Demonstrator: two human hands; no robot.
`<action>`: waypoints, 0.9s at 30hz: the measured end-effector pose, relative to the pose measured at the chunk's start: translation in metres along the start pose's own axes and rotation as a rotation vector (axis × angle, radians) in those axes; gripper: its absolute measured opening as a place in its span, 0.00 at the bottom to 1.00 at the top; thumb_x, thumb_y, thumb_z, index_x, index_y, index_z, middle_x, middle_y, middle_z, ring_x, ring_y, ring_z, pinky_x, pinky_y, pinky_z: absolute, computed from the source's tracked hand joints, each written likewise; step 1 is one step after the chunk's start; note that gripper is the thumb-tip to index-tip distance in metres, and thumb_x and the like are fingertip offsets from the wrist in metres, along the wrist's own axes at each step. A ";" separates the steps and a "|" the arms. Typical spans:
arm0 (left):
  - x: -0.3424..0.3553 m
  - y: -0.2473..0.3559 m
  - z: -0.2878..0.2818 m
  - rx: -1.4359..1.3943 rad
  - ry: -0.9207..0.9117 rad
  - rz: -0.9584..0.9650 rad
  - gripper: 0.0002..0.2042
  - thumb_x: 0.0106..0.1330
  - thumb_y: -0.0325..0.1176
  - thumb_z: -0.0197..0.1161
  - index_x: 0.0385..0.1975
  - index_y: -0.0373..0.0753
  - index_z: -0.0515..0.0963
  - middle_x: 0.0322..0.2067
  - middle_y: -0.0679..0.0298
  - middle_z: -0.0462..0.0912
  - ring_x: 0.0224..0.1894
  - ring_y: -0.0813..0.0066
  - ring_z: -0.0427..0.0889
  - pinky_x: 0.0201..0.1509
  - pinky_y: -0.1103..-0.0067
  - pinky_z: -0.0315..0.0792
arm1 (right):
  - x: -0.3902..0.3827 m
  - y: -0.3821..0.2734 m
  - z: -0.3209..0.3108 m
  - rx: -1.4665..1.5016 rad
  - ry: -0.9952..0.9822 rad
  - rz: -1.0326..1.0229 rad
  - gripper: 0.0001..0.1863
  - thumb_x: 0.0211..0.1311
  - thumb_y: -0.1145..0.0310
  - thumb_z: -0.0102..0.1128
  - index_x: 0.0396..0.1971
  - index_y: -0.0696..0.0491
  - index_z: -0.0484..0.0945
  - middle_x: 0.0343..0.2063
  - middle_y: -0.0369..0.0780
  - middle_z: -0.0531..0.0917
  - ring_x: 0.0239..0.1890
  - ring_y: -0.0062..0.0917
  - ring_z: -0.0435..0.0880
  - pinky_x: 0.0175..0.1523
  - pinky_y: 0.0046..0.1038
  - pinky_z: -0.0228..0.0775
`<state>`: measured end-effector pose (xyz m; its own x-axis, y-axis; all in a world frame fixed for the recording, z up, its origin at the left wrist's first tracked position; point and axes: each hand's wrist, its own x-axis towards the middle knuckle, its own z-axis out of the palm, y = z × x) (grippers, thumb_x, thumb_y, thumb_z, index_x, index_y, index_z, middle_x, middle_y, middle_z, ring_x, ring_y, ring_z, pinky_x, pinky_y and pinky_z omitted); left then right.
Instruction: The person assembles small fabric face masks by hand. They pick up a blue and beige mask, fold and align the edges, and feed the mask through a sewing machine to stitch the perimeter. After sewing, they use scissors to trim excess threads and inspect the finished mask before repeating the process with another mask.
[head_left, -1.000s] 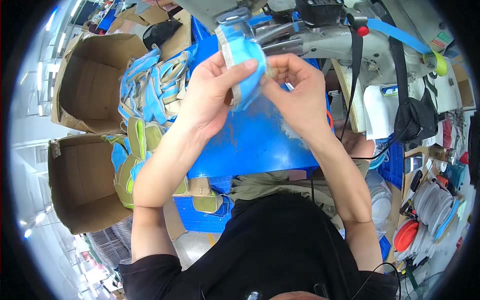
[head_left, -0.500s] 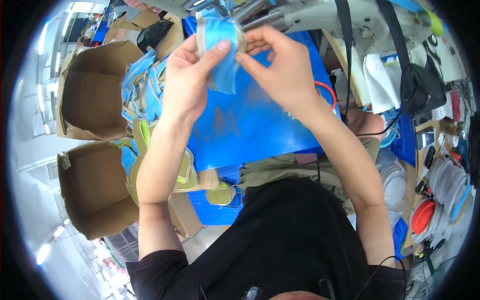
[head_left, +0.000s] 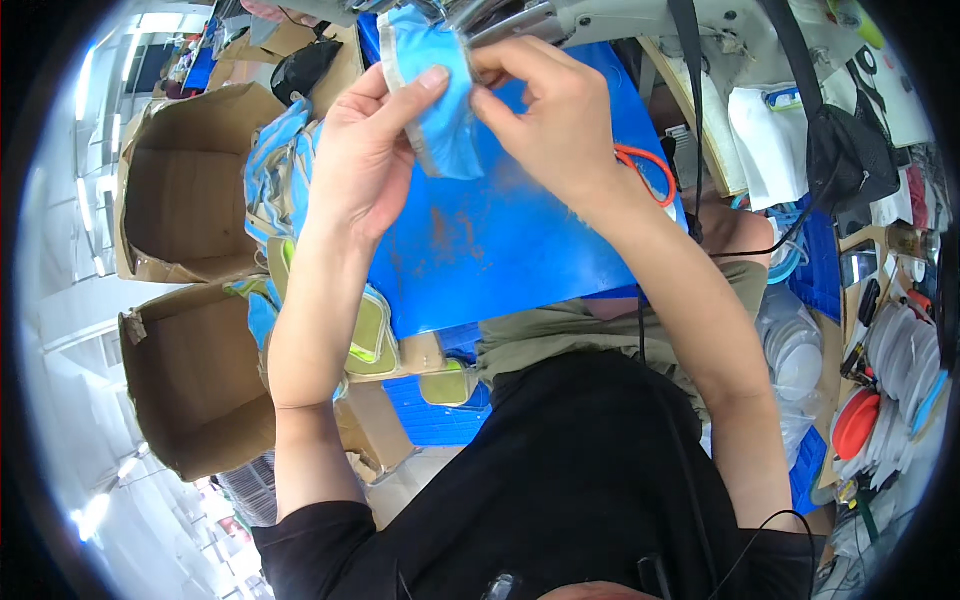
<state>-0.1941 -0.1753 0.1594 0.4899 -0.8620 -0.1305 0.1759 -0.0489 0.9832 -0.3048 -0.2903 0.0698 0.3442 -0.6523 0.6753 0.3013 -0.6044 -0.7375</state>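
A small light-blue fabric piece with a grey-white edge strip (head_left: 432, 95) is held up over a blue work board (head_left: 500, 250). My left hand (head_left: 365, 150) pinches its left edge, thumb on top. My right hand (head_left: 555, 115) grips its right side with the fingertips. Both hands are raised just in front of a white sewing machine (head_left: 600, 15) at the top of the view.
Two open cardboard boxes (head_left: 170, 200) (head_left: 195, 385) stand at the left. A heap of blue and yellow-green fabric pieces (head_left: 290, 190) lies beside the board. A black bag (head_left: 845, 160) hangs at the right; stacked discs and tools (head_left: 890, 380) fill the right edge.
Both hands and the fabric piece have shifted up and toward the sewing machine. The piece has turned in my fingers and now shows more of its blue face.
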 end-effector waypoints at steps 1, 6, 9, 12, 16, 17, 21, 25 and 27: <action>0.000 -0.001 0.001 0.002 0.008 -0.001 0.13 0.67 0.29 0.69 0.50 0.36 0.80 0.42 0.64 0.87 0.43 0.80 0.85 0.50 0.80 0.78 | 0.000 -0.001 0.000 0.029 -0.001 0.016 0.10 0.52 0.73 0.70 0.36 0.51 0.85 0.32 0.37 0.86 0.34 0.29 0.87 0.38 0.28 0.79; 0.000 -0.007 0.000 0.002 0.053 -0.012 0.14 0.65 0.29 0.71 0.49 0.37 0.79 0.42 0.64 0.87 0.41 0.79 0.86 0.48 0.79 0.79 | -0.004 -0.004 0.000 0.105 -0.028 0.106 0.09 0.54 0.77 0.67 0.36 0.54 0.85 0.31 0.40 0.86 0.34 0.28 0.87 0.39 0.27 0.78; 0.005 -0.007 0.003 -0.025 0.034 -0.012 0.15 0.64 0.29 0.72 0.48 0.37 0.79 0.41 0.65 0.87 0.41 0.79 0.86 0.48 0.79 0.79 | -0.005 -0.001 0.000 0.123 -0.025 0.123 0.09 0.54 0.78 0.67 0.36 0.55 0.85 0.30 0.40 0.85 0.33 0.28 0.87 0.39 0.26 0.78; 0.010 -0.004 -0.001 -0.040 0.018 -0.039 0.15 0.64 0.29 0.73 0.48 0.36 0.79 0.40 0.65 0.87 0.41 0.79 0.86 0.48 0.79 0.79 | -0.004 -0.003 0.002 0.143 -0.013 0.152 0.08 0.55 0.77 0.68 0.36 0.56 0.85 0.29 0.41 0.85 0.32 0.27 0.87 0.39 0.25 0.78; 0.014 -0.003 -0.003 -0.061 0.020 -0.074 0.13 0.65 0.30 0.72 0.47 0.36 0.80 0.39 0.65 0.87 0.40 0.79 0.86 0.47 0.80 0.79 | -0.006 -0.006 0.007 0.260 0.043 0.263 0.07 0.56 0.77 0.68 0.36 0.58 0.86 0.29 0.41 0.87 0.32 0.24 0.87 0.39 0.23 0.78; 0.015 -0.001 -0.004 -0.054 0.025 -0.086 0.13 0.65 0.30 0.72 0.46 0.36 0.80 0.39 0.64 0.87 0.40 0.78 0.86 0.46 0.80 0.79 | -0.006 -0.006 0.009 0.313 0.065 0.292 0.08 0.56 0.76 0.68 0.36 0.58 0.86 0.30 0.41 0.87 0.32 0.23 0.87 0.39 0.23 0.78; 0.016 -0.002 -0.004 -0.019 0.053 -0.008 0.13 0.65 0.30 0.71 0.46 0.34 0.81 0.39 0.63 0.88 0.38 0.78 0.86 0.44 0.82 0.80 | -0.003 -0.011 0.009 0.368 0.056 0.436 0.08 0.57 0.77 0.68 0.38 0.59 0.87 0.31 0.41 0.89 0.32 0.20 0.87 0.40 0.22 0.79; 0.013 -0.008 -0.006 0.165 0.116 0.131 0.14 0.64 0.28 0.72 0.47 0.32 0.81 0.39 0.61 0.88 0.39 0.79 0.86 0.46 0.81 0.80 | -0.005 -0.009 0.014 0.392 0.094 0.407 0.08 0.58 0.76 0.69 0.38 0.60 0.86 0.31 0.40 0.89 0.32 0.19 0.87 0.40 0.22 0.78; 0.013 -0.010 -0.008 0.209 0.108 0.176 0.15 0.63 0.26 0.73 0.47 0.30 0.81 0.40 0.59 0.88 0.40 0.78 0.86 0.47 0.81 0.79 | -0.009 -0.007 0.017 0.416 0.124 0.376 0.09 0.58 0.75 0.69 0.39 0.59 0.86 0.31 0.40 0.89 0.32 0.19 0.87 0.39 0.21 0.78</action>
<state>-0.1829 -0.1823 0.1471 0.5873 -0.8082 0.0430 -0.0943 -0.0156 0.9954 -0.2951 -0.2728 0.0685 0.3962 -0.8516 0.3431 0.5115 -0.1055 -0.8528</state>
